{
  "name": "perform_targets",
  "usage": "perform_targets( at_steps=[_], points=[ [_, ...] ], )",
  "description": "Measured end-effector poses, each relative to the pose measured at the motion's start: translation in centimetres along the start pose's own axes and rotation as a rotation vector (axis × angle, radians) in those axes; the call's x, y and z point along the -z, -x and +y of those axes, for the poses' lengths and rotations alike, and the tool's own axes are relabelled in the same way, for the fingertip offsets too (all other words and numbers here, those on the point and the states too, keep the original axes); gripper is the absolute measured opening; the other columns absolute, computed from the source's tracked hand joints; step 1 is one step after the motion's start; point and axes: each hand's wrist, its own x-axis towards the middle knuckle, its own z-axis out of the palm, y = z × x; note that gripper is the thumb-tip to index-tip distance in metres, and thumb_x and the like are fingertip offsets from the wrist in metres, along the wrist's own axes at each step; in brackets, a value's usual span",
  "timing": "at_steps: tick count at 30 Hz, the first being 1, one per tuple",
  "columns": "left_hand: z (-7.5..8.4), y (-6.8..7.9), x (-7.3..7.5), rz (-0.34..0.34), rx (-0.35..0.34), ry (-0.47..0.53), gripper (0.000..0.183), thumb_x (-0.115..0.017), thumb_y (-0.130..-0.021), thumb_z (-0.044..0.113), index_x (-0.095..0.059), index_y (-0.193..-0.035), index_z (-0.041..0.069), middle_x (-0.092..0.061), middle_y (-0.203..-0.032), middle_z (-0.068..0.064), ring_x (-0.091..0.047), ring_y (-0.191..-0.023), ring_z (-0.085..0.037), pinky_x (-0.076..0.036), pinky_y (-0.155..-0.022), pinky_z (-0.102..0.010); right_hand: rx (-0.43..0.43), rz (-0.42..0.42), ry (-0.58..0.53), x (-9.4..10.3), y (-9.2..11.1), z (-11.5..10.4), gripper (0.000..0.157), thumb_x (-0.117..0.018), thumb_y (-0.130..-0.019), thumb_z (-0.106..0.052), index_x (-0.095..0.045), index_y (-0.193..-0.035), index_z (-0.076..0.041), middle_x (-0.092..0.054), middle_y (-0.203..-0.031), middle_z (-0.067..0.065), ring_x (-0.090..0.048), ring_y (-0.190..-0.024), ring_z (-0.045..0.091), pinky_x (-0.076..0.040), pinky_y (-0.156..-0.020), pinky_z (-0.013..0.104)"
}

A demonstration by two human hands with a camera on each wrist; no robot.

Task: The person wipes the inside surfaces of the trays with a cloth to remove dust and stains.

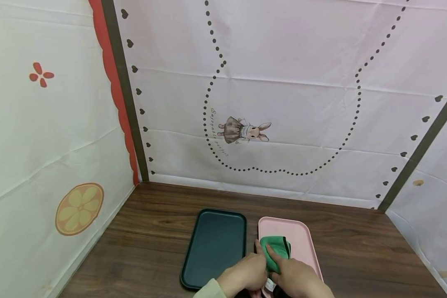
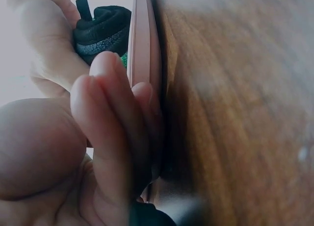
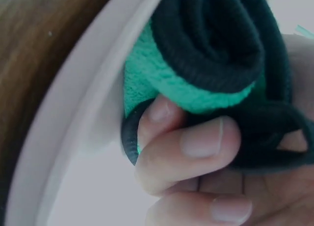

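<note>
A folded green towel (image 1: 275, 251) with black edging lies on the pink tray (image 1: 299, 235). My right hand (image 1: 297, 276) holds it from the right, index finger lying along its top. In the right wrist view, curled fingers (image 3: 196, 142) grip the towel's thick rolled end (image 3: 211, 54), where a black loop hangs. My left hand (image 1: 248, 270) holds the towel's left side, index finger pointing forward. Its other fingers (image 2: 110, 103) bend beside the tray's rim in the left wrist view, near the black rolled edge. Both hands meet at the near end and partly hide the towel.
A dark green tray (image 1: 215, 244) lies left of the pink one, a narrow gap between them. Both rest on a brown wooden table (image 1: 145, 248). Printed cloth walls (image 1: 283, 103) enclose the back and sides.
</note>
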Motion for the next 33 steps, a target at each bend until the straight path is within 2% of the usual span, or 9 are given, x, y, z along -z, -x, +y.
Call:
perform_targets(
  at_steps=[6,15,31,33],
  points=[
    [-0.1,0.1,0.1,-0.003,-0.011,-0.002,0.08,-0.057,-0.096,-0.001,-0.011,-0.16,-0.015,-0.06,-0.045,-0.007,-0.048,-0.031,-0.01,-0.038,-0.032,-0.023,-0.005,-0.012,-0.005,0.4,0.0,-0.1,0.07,-0.067,-0.097,-0.033,-0.039,-0.162,-0.029,-0.051,-0.058,0.004,-0.04,-0.051,0.019,-0.038,-0.052,0.038],
    [-0.1,-0.1,0.2,-0.02,0.003,0.009,0.079,-0.057,-0.097,0.0,-0.011,-0.16,-0.013,-0.061,-0.046,-0.007,-0.048,-0.031,-0.01,-0.038,-0.033,-0.023,-0.005,-0.065,-0.055,1.1,-0.1,-0.1,0.069,-0.067,-0.099,-0.032,-0.039,-0.162,-0.03,-0.055,-0.058,0.007,-0.047,-0.044,0.018,-0.038,-0.045,0.035],
    [-0.2,-0.1,0.3,-0.036,0.015,0.043,0.076,-0.054,-0.1,0.002,-0.011,-0.162,-0.01,-0.059,-0.047,-0.009,-0.045,-0.032,-0.013,-0.035,-0.033,-0.025,-0.042,-0.103,-0.056,1.9,-1.3,0.0,0.067,-0.066,-0.1,-0.031,-0.038,-0.162,-0.03,-0.056,-0.061,0.008,-0.034,-0.049,0.017,-0.035,-0.053,0.035],
    [-0.3,-0.2,0.3,-0.047,0.015,0.038,0.076,-0.053,-0.101,0.004,-0.01,-0.162,-0.01,-0.058,-0.047,-0.009,-0.045,-0.032,-0.013,-0.034,-0.033,-0.026,-0.044,-0.102,-0.053,2.0,-1.4,-0.1,0.067,-0.066,-0.101,-0.032,-0.038,-0.162,-0.03,-0.057,-0.062,0.008,-0.035,-0.049,0.017,-0.037,-0.055,0.036]
  ],
)
